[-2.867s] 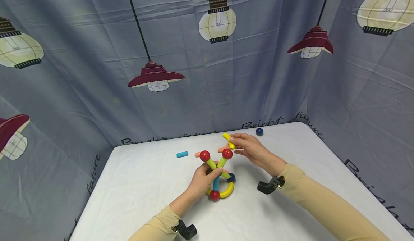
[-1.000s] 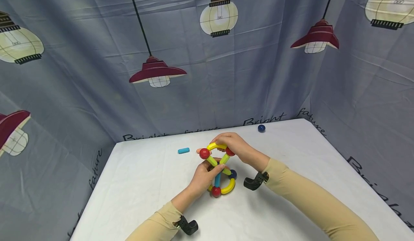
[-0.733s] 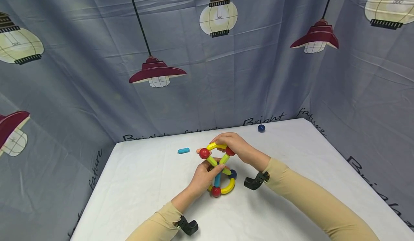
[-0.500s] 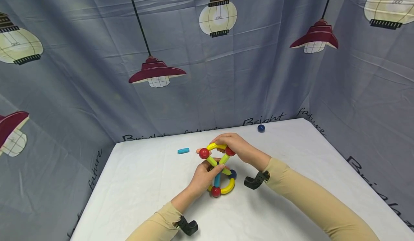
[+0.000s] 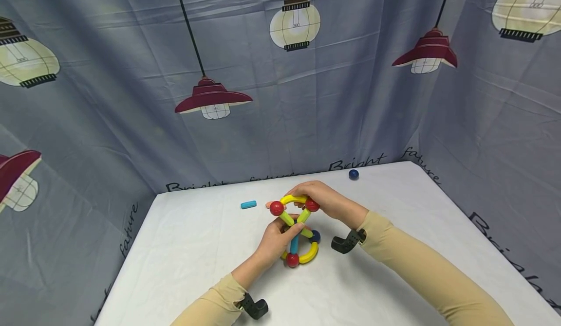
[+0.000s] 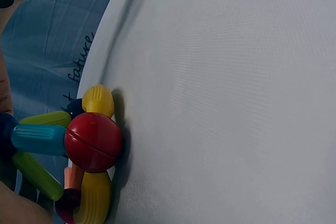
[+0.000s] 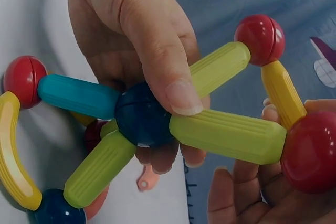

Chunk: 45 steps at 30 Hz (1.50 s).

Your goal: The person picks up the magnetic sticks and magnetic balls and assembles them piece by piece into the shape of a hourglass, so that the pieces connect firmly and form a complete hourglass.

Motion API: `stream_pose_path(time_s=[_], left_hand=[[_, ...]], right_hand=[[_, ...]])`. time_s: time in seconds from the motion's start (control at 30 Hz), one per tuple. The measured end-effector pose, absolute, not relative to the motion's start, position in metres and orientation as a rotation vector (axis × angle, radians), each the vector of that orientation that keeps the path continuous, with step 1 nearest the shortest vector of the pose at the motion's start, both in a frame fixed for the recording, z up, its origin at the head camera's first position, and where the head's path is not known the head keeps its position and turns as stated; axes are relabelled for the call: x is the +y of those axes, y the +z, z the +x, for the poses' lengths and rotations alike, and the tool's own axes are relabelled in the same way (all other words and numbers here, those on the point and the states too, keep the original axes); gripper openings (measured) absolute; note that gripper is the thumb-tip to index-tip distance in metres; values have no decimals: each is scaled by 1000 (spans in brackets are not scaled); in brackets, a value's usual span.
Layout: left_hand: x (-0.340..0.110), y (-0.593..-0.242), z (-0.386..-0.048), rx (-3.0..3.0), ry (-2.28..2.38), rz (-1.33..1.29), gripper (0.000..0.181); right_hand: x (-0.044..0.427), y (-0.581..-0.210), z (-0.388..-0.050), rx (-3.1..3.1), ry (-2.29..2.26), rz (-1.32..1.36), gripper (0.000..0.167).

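With my left hand point(image 5: 275, 241) I pinch the navy hub ball point(image 7: 139, 118); my right hand point(image 5: 323, 197), above it, grips the arched yellow stick point(image 5: 292, 198)

White cloth-covered table point(image 5: 188, 258): a light-blue rod point(image 5: 248, 204) at ten o'clock, partly hidden peach piece point(image 5: 269, 204) at eleven, dark-blue ball point(image 5: 353, 174) at one; ball-and-rod model point(image 5: 294, 244) resting near centre.

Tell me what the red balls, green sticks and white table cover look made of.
Red balls: probably glossy plastic, with shiny highlights and a seam.
Green sticks: likely satin plastic, with moulded-looking ridges.
White table cover: apparently matt fabric, with fine weave.
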<state>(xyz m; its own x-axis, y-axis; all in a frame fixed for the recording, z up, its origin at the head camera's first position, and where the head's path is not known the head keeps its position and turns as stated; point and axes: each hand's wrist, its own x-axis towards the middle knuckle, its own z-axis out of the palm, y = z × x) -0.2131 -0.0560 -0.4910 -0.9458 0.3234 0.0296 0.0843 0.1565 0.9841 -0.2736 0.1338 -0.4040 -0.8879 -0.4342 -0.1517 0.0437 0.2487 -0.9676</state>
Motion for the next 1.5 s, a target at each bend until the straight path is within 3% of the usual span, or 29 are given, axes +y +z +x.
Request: stream_pose_path(time_s=[0.2, 0.67, 1.23, 1.5], left_hand=[[-58, -493, -211, 2293, 1815, 454, 45], [-72, -509, -185, 2732, 1309, 428, 90], [-89, -497, -205, 2718, 1134, 538, 61], [-86, -495, -226, 2612, 1132, 621, 56]], right_hand=[[135, -408, -277, 2054, -1738, -321, 36], [139, -412, -279, 2006, -1754, -348, 36], [161, -406, -272, 2015, -1700, -262, 43], [179, -406, -258, 2006, -1660, -267, 30]])
